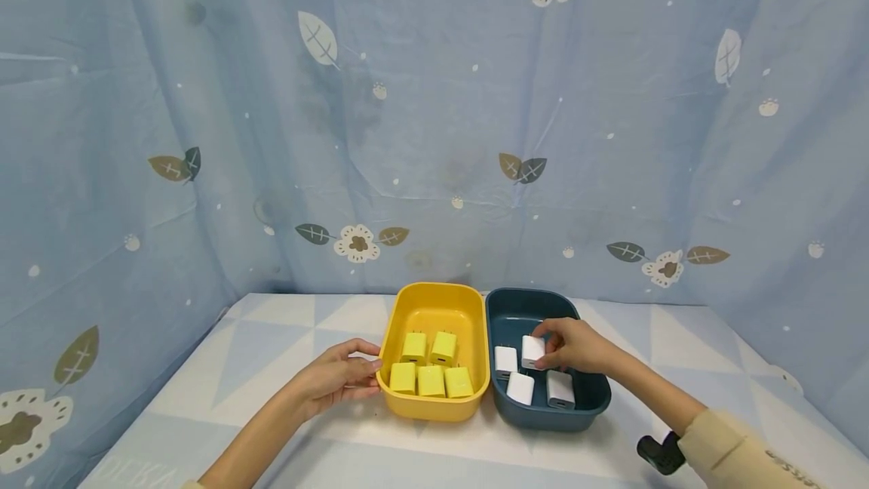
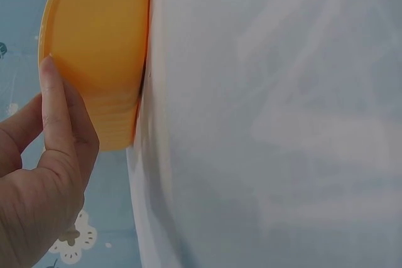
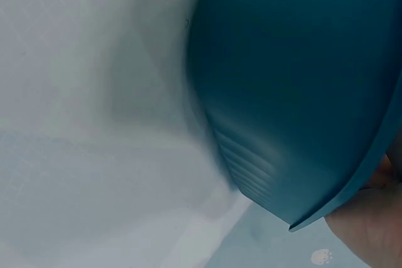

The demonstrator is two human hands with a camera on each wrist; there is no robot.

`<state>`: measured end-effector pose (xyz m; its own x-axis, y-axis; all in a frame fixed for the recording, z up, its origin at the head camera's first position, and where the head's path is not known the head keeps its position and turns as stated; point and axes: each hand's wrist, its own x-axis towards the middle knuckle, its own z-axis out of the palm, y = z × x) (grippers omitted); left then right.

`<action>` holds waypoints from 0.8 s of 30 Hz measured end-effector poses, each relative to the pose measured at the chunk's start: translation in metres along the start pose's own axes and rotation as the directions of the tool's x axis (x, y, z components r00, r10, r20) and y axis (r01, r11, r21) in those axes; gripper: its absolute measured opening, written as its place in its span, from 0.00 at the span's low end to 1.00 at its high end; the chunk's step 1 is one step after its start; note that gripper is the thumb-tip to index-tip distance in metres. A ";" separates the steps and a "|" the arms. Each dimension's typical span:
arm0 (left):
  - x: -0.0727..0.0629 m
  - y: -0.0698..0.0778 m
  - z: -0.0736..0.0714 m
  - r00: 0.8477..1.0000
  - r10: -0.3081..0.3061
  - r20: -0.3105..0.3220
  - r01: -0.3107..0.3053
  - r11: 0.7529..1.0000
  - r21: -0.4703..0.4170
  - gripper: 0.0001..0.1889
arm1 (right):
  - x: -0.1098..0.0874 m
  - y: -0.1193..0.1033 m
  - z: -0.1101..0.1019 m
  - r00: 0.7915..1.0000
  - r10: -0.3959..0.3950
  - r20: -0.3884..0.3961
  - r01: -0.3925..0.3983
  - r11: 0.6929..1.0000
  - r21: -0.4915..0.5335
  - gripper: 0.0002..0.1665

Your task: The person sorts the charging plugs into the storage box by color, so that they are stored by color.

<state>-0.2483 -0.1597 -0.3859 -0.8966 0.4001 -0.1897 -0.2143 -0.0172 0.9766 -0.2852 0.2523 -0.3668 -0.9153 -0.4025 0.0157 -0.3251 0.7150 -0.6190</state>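
Observation:
A yellow bin [image 1: 434,407] holds several yellow charger plugs [image 1: 431,381], set in two rows. My left hand [image 1: 342,374] touches the bin's left side near the rim with fairly straight fingers; the left wrist view shows fingertips against the wall. In the dark blue bin [image 1: 546,418] beside it, my right hand [image 1: 573,345] pinches a white charger plug [image 1: 532,352] between thumb and fingers. Around it lie other white charger plugs [image 1: 520,389], one of them a larger block [image 1: 560,389]. The right wrist view mostly shows the blue bin's outer wall [image 3: 282,92], hiding that hand's fingertips.
Both bins stand side by side on a table with a pale triangle-patterned cloth [image 1: 271,338]. Behind them hangs a blue curtain [image 1: 434,119] with flowers and leaves. A black object [image 1: 660,453] sits beneath the right forearm, by the sleeve [image 1: 736,447].

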 end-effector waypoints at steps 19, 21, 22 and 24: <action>0.004 -0.005 -0.004 1.000 -0.001 -0.007 0.001 1.000 -0.002 0.20 | -0.021 -0.007 -0.006 0.995 -0.094 0.018 0.093 0.993 0.073 0.26; 0.004 -0.005 -0.004 1.000 -0.001 -0.003 0.001 1.000 -0.003 0.20 | -0.026 -0.009 -0.007 0.994 -0.105 0.011 0.104 0.993 0.057 0.26; 0.004 -0.005 -0.004 1.000 -0.001 -0.002 0.001 1.000 -0.004 0.20 | -0.028 -0.011 -0.008 0.994 -0.111 0.006 0.111 0.993 0.051 0.25; 0.005 -0.005 -0.005 1.000 -0.003 0.000 0.003 1.000 -0.008 0.20 | -0.032 -0.013 -0.010 0.992 -0.125 0.001 0.125 0.991 0.043 0.25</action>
<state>-0.2533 -0.1619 -0.3918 -0.8962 0.3998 -0.1922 -0.2199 -0.0240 0.9752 -0.2537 0.2617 -0.3509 -0.8671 -0.4895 0.0923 -0.4264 0.6336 -0.6456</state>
